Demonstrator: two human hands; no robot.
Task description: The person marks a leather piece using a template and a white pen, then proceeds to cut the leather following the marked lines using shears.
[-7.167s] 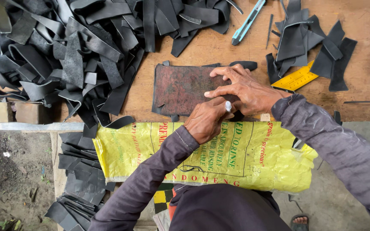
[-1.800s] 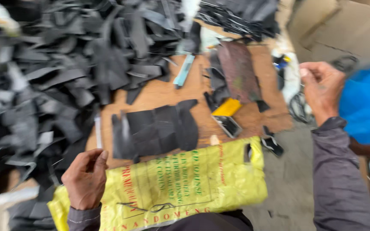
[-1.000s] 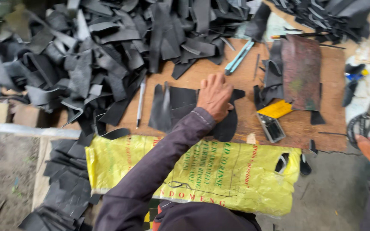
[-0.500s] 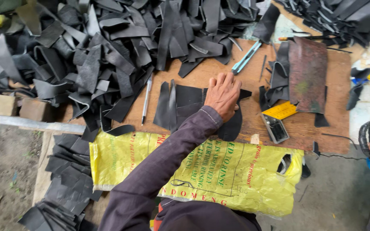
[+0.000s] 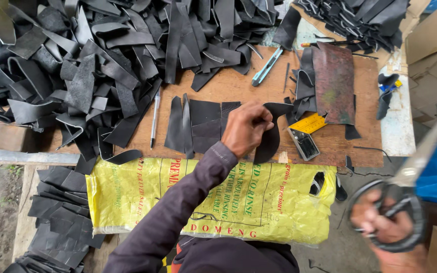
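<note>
Black rubber piece [image 5: 269, 136] — left hand [image 5: 246, 129] pinches its edge — scissors [image 5: 405, 197] in right hand [image 5: 380, 225].

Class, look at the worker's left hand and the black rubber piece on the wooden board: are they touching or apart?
Touching. The head view shows the left hand with fingers curled onto the black rubber piece, no gap visible.

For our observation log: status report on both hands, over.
Left hand gripping black rubber piece on board. Right hand, blurred, holding scissors. Nothing between them.
</note>
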